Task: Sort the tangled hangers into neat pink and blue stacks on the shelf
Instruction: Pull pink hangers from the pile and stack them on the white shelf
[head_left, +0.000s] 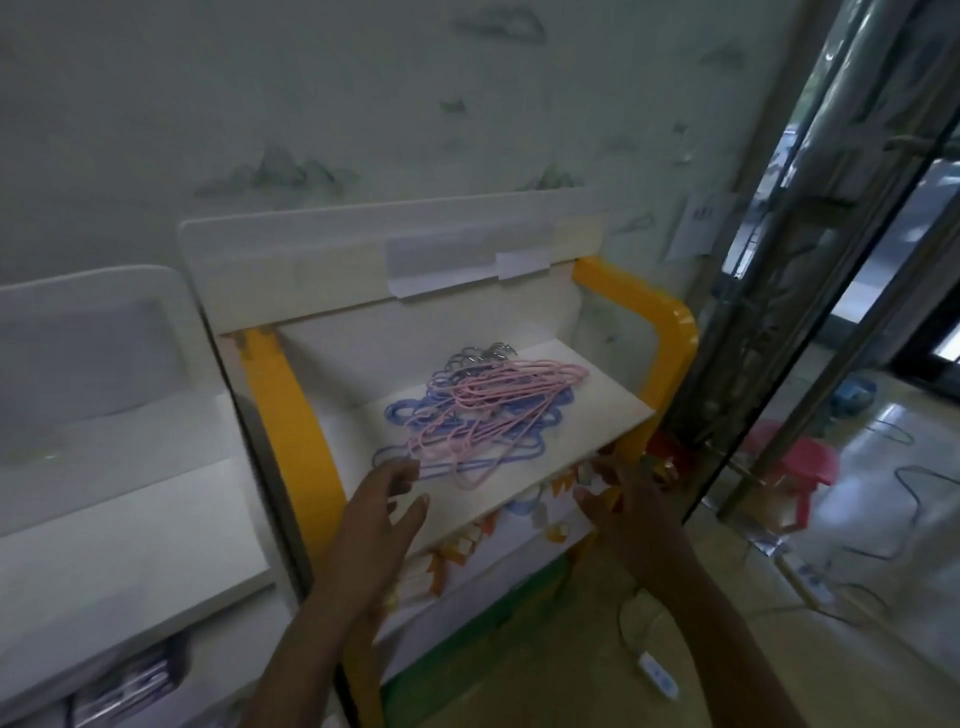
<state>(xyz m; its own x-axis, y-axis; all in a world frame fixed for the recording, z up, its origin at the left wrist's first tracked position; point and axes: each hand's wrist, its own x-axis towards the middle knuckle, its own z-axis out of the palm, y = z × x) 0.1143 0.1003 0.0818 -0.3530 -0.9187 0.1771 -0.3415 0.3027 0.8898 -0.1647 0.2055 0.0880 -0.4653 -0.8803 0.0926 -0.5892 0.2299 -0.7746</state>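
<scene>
Hangers: a tangled heap of thin wire hangers sits in the centre of the frame, on the white shelf board. The pink hangers (488, 415) lie mostly on top, criss-crossed, with long loops pointing toward the upper right. The blue hangers (415, 410) lie underneath and stick out at the left and lower edges of the heap. Grey metal hooks (483, 356) bunch together at the far end of the heap, near the back wall of the shelf.

Shelf: a white shelf board (597, 410) set between two bright yellow curved side frames (291, 415), with a white back panel (311, 270) above it carrying taped paper strips.

Left hand: the left hand (384, 514) is at lower centre, fingers spread and relaxed, holding nothing. Its fingertips are at the near left edge of the heap; whether they touch a hanger cannot be told because of blur.

Right hand: the right hand (628, 499) is at lower right of centre, just past the shelf's front edge, fingers loosely apart, holding nothing.

Below the shelf: orange, white and blue small items (524, 514) hang or sit under the board; too blurred to name.

Surroundings: a white cabinet (104, 493) fills the left of the frame. A pink plastic stool (800, 467) stands on the shiny floor at right, beside metal poles (810, 249). A white power strip (657, 673) lies on the floor at lower right.
</scene>
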